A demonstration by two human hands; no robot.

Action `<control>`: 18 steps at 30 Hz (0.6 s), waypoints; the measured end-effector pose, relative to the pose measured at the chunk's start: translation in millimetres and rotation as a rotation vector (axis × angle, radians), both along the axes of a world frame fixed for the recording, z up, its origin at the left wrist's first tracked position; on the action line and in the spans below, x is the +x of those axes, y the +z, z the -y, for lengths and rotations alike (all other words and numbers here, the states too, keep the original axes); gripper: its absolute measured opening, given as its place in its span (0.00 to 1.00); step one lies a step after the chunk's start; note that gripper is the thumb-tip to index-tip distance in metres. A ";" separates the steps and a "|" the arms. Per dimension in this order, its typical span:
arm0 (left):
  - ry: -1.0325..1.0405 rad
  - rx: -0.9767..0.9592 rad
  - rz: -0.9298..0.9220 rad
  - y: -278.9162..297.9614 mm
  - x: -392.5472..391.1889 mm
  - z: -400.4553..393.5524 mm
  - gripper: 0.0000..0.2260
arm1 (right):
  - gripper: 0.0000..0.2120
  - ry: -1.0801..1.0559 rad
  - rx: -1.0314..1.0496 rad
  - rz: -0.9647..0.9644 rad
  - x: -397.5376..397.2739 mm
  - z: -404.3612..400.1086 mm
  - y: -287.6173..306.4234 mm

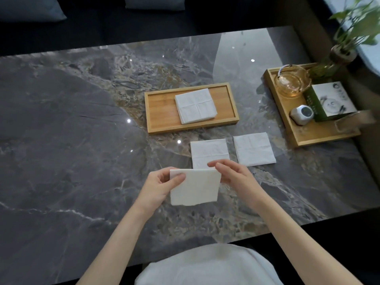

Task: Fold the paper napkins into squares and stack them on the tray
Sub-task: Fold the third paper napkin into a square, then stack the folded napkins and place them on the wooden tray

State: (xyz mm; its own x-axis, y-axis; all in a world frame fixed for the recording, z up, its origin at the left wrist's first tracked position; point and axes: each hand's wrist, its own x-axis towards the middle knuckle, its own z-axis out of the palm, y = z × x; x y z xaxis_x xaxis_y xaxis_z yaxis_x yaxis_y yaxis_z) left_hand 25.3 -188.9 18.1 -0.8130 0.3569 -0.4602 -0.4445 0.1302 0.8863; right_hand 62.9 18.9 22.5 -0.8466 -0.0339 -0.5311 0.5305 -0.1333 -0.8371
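A white paper napkin (pixel 194 187) hangs folded above the marble table, held at its top edge. My left hand (pixel 158 187) pinches its upper left corner and my right hand (pixel 231 174) pinches its upper right corner. Behind it two more white napkins lie flat on the table: one (pixel 208 151) partly hidden by the held napkin and my right fingers, another (pixel 255 149) to its right. Farther back a wooden tray (pixel 159 109) holds a stack of folded square napkins (pixel 196 105) on its right half.
A second wooden tray (pixel 312 134) at the right holds a glass pitcher (pixel 292 82), a small white device (pixel 302 115) and a green box (pixel 329 101). A plant in a glass vase (pixel 339 56) stands behind it. The table's near edge runs just before my lap.
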 end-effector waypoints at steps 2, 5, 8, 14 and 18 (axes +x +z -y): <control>0.040 0.035 0.086 -0.2 -7.4 -21.3 0.05 | 0.05 0.000 -0.026 0.071 -3.4 -14.3 -2.1; 0.117 0.004 0.177 -12.4 -20.2 -48.1 0.08 | 0.04 -0.047 0.069 0.122 -11.1 -29.0 -10.3; 0.152 -0.092 0.191 -25.7 -32.3 -67.0 0.08 | 0.02 -0.119 0.168 0.121 -25.2 -40.9 -19.6; 0.224 -0.417 0.054 -50.8 -51.8 -79.9 0.02 | 0.04 -0.066 0.352 0.132 -55.2 -50.9 -44.4; 0.170 -0.649 -0.123 -53.2 -56.3 -84.4 0.05 | 0.04 -0.006 0.471 0.148 -64.8 -52.2 -56.0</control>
State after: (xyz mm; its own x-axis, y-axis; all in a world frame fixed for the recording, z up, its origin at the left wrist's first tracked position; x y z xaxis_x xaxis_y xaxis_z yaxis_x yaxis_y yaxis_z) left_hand -31.0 -104.5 -35.1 -0.8933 -0.0976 -0.4387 -0.4068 0.5902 0.6973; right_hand -2.0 71.1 -33.5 -0.7606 0.2432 -0.6020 0.6484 0.2385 -0.7230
